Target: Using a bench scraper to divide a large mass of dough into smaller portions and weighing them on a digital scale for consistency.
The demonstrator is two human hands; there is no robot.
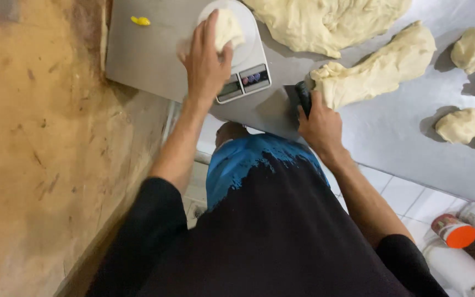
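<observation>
My left hand [207,58] grips a lump of pale dough [227,28] on the round white plate of a small kitchen scale [248,74]. My right hand [320,124] holds a dough scraper with a black handle [303,96], its metal blade resting on the steel table. The scraper stands against the near end of a long strip of dough [380,69]. A large mass of dough [325,19] lies at the far edge of the table.
Several cut dough pieces [460,125] lie at the right of the steel table [402,148]. A small yellow object [140,21] sits at its far left corner. A wooden surface [39,148] fills the left. Containers, one with an orange lid [457,232], stand on the tiled floor.
</observation>
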